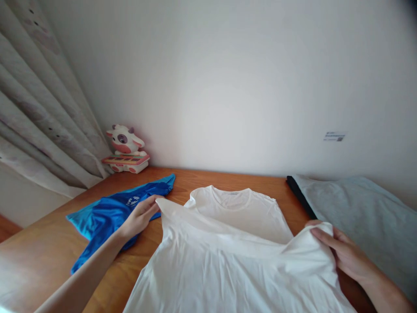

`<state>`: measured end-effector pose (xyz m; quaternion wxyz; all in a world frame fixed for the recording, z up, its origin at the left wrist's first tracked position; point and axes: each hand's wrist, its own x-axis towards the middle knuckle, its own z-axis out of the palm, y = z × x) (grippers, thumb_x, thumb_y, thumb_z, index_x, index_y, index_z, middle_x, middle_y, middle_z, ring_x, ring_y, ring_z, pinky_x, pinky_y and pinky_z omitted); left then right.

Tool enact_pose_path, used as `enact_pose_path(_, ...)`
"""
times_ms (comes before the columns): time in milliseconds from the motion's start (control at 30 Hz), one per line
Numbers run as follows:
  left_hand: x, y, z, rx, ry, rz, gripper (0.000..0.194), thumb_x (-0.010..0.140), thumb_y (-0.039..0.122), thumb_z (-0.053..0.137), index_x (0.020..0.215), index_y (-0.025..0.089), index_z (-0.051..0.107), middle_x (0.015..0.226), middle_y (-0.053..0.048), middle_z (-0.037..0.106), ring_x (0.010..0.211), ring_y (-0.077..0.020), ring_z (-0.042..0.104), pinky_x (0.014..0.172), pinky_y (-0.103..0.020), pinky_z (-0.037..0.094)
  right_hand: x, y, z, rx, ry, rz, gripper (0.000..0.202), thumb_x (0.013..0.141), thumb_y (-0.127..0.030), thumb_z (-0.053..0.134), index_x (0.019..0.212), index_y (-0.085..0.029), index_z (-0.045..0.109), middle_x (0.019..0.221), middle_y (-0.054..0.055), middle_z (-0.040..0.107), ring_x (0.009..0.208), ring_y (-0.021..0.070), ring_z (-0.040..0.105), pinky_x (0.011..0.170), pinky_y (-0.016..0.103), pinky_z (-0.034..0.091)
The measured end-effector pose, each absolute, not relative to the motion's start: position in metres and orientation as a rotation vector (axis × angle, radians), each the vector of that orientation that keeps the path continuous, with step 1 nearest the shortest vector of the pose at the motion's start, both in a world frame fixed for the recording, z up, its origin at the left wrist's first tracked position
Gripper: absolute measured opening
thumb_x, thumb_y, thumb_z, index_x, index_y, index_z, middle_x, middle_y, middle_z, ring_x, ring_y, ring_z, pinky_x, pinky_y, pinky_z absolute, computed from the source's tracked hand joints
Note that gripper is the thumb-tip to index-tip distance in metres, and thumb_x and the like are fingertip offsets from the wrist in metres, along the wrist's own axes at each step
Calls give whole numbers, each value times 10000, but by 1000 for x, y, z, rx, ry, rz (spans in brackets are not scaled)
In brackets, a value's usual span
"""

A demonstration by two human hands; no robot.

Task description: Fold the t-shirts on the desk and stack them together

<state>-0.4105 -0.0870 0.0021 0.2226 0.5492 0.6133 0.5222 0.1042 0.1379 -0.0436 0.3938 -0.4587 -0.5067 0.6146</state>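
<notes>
A white T-shirt [228, 265] lies in front of me, its round neckline at the far side near the wall. My left hand [141, 215] pinches one corner of a raised edge of the cloth. On the other side, my right hand [342, 248] grips the opposite corner, thumb on top. Between both hands the lifted edge stretches across, sagging toward the right, and hides part of the shirt behind it. The near end of the shirt runs out of view at the bottom.
A crumpled blue garment [110, 213] lies left on the wooden table [192, 177], partly behind my left forearm. At the back left stands a cow toy with a keyboard [127, 148], beside a curtain [42, 108]. Grey cloth [361, 208] with a black edge lies right.
</notes>
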Motion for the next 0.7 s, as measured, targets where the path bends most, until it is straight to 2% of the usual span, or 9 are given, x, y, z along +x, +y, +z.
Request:
enact_pose_path(133,-418,-39,10,1235,1814,1715,516,781,653,724,1008,190,704,773,-16,696,744,-202,655,643,-263,518,79,172,-24,-1216,-1242,1490,444,515,-512,937,829,-253,762,748,26,772,697,217,711,605,257,572)
enact_pose_path(267,-422,6,-12,1099,2076,1477,524,708,694,713,800,178,701,718,-19,698,696,-198,637,595,-264,490,51,201,-39,-1382,-1397,1353,335,623,-492,842,822,-237,757,816,56,799,852,283,747,745,340,590)
enact_pose_path(333,-421,19,-32,1044,2115,1354,494,667,667,748,679,178,676,595,-16,661,578,-199,612,514,-277,465,47,206,-55,-1432,-1507,1322,361,630,-529,802,802,-215,757,800,68,796,861,310,748,773,389,584)
enact_pose_path(400,-421,26,-49,1023,2116,1289,443,641,612,785,652,182,678,532,-12,645,511,-205,601,467,-283,452,48,207,-66,-1423,-1611,1308,421,630,-582,772,800,-197,757,812,81,796,854,325,746,767,412,578)
enact_pose_path(467,-421,30,-59,1038,2118,1273,362,622,529,822,674,194,697,575,-17,687,560,-217,641,496,-281,476,50,207,-68,-1383,-1722,1239,467,636,-632,750,790,-190,753,834,88,799,851,326,739,752,405,573)
enact_pose_path(567,-423,39,-62,1075,2145,1341,271,648,437,825,694,213,681,705,-34,745,732,-239,703,631,-285,523,47,213,-60,-1328,-1852,1053,481,669,-675,718,750,-201,737,809,77,793,842,323,723,742,386,559)
enact_pose_path(700,-429,51,-59,1041,2193,1490,307,780,474,730,854,188,648,842,-77,761,850,-261,721,745,-328,539,36,231,-55,-1322,-1782,883,445,741,-639,647,842,-216,738,873,74,800,906,318,721,797,373,538)
